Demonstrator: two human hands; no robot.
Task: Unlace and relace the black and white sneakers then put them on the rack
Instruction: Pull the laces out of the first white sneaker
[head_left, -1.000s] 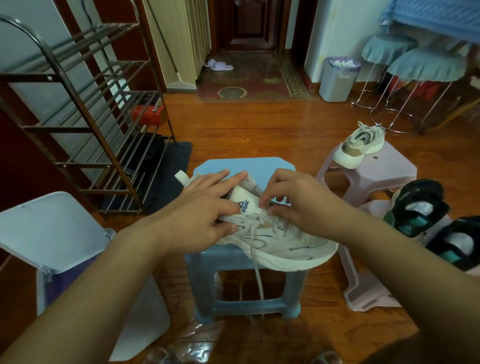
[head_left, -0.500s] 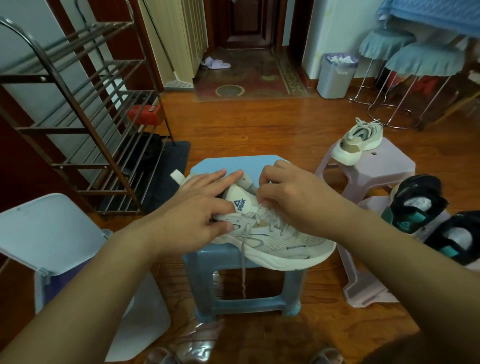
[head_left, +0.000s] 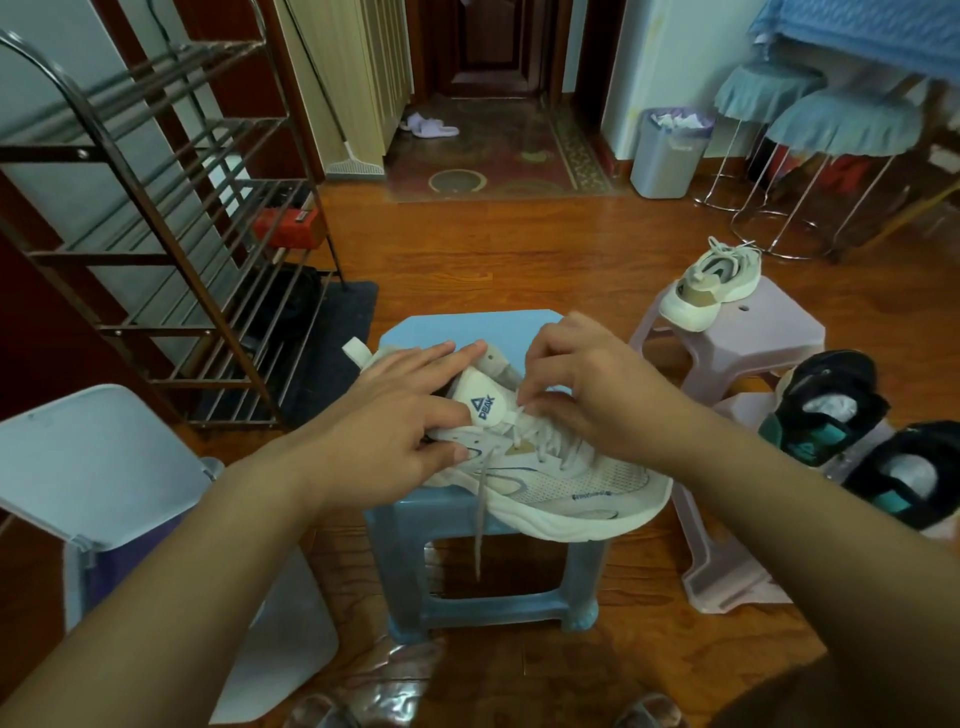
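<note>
Cream sneaker (head_left: 561, 483) on blue stool (head_left: 415, 525), lace (head_left: 480, 509) dangling; both hands' fingers grip it.

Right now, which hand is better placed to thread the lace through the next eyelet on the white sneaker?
Right. The right hand already pinches at the laces by the tongue, while the left hand steadies the white sneaker on the blue stool.

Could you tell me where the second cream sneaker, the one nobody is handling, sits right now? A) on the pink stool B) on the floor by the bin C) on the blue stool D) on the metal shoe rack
A: the spare cream sneaker rests on the pink stool, to the right of the blue stool.
</note>
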